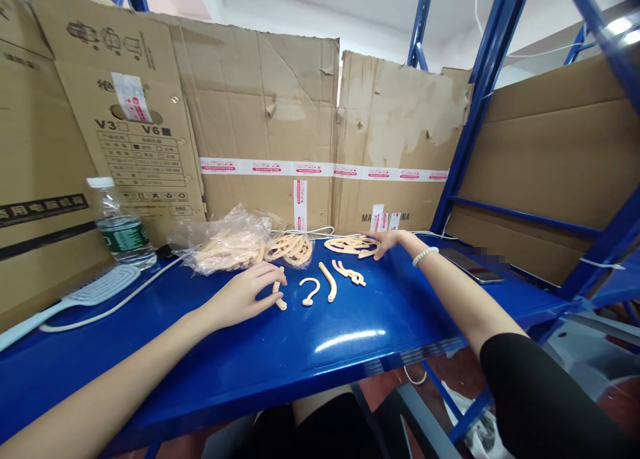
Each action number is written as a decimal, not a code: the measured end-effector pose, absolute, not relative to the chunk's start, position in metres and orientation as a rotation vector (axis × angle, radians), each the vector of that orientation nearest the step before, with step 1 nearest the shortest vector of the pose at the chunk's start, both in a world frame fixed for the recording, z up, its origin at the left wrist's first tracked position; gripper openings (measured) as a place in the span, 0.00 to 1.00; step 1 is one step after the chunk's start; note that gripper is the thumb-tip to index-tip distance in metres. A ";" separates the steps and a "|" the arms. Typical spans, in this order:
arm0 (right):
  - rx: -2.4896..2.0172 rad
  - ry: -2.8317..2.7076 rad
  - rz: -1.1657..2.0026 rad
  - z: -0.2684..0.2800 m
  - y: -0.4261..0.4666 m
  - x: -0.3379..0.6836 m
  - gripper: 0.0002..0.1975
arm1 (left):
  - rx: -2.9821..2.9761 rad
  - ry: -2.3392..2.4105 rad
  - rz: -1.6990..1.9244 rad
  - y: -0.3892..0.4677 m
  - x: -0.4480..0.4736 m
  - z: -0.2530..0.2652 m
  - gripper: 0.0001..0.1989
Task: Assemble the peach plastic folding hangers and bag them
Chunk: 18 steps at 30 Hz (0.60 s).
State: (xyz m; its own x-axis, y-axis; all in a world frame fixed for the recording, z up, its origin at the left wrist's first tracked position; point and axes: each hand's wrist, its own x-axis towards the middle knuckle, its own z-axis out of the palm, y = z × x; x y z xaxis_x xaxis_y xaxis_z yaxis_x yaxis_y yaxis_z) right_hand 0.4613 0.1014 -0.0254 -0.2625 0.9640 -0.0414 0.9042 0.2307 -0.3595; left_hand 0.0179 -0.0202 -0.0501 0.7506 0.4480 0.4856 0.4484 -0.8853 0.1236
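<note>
My left hand (250, 292) rests on the blue tabletop, thumb and fingertips closed around a short beige plastic hanger arm (279, 288). To its right lies a beige hanger hook (309, 292). Beyond that are a curved hanger arm (329, 283) and a small beige clip-like part (351, 273). Farther back, my right hand (387, 242) reaches over the right edge of a flat pile of beige hanger pieces (347, 246). Its thumb and fingers are apart, and their tips partly hide the pieces beneath.
A clear plastic bag (225, 239) of beige parts lies at the back, with more curved parts (293, 249) beside it. A water bottle (123, 229) and hairbrush (103, 286) are left; a phone (473, 266) lies right. Cardboard (270, 112) walls the back; blue posts (480, 86) rise right.
</note>
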 end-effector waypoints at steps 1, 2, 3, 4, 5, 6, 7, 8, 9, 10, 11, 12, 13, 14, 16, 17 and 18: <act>-1.801 -2.300 0.473 -0.028 0.102 0.462 0.58 | -2.938 -0.747 -0.817 -0.021 0.018 -0.049 0.09; -1.823 -2.283 0.467 -0.031 0.102 0.463 0.58 | -2.939 -0.742 -0.822 -0.022 0.018 -0.048 0.09; -1.847 -2.260 0.452 -0.034 0.103 0.463 0.57 | -2.938 -0.741 -0.828 -0.022 0.018 -0.047 0.09; -1.873 -2.232 0.433 -0.036 0.103 0.463 0.56 | -2.938 -0.740 -0.832 -0.023 0.019 -0.047 0.09; -1.898 -2.202 0.412 -0.037 0.102 0.463 0.55 | -2.938 -0.739 -0.832 -0.023 0.019 -0.046 0.09; -1.921 -2.172 0.392 -0.037 0.101 0.464 0.53 | -2.939 -0.741 -0.828 -0.023 0.019 -0.046 0.09; -1.941 -2.142 0.374 -0.035 0.100 0.465 0.51 | -2.941 -0.741 -0.819 -0.023 0.019 -0.046 0.09; -1.956 -2.113 0.356 -0.032 0.098 0.465 0.47 | -2.942 -0.741 -0.808 -0.023 0.018 -0.046 0.09; -1.968 -2.084 0.338 -0.028 0.095 0.466 0.42 | -2.943 -0.742 -0.801 -0.022 0.018 -0.046 0.09; -1.976 -2.052 0.318 -0.023 0.092 0.467 0.37 | -2.945 -0.744 -0.800 -0.022 0.018 -0.046 0.09; -1.978 -2.018 0.297 -0.017 0.089 0.467 0.32 | -2.945 -0.746 -0.805 -0.021 0.017 -0.046 0.09; -1.971 -1.982 0.277 -0.010 0.085 0.466 0.27 | -2.946 -0.747 -0.814 -0.021 0.017 -0.046 0.09; -1.951 -1.943 0.256 -0.004 0.081 0.463 0.24 | -2.946 -0.749 -0.827 -0.021 0.017 -0.046 0.09; -1.918 -1.905 0.240 0.001 0.077 0.459 0.23 | -2.947 -0.752 -0.843 -0.021 0.017 -0.046 0.10; -1.812 -1.838 0.232 0.011 0.066 0.444 0.23 | -2.955 -0.767 -0.876 -0.021 0.018 -0.046 0.10; -1.745 -1.819 0.255 0.014 0.059 0.433 0.24 | -2.965 -0.790 -0.901 -0.022 0.020 -0.046 0.10; -1.670 -1.817 0.303 0.016 0.051 0.419 0.24 | -2.986 -0.829 -0.936 -0.023 0.022 -0.046 0.10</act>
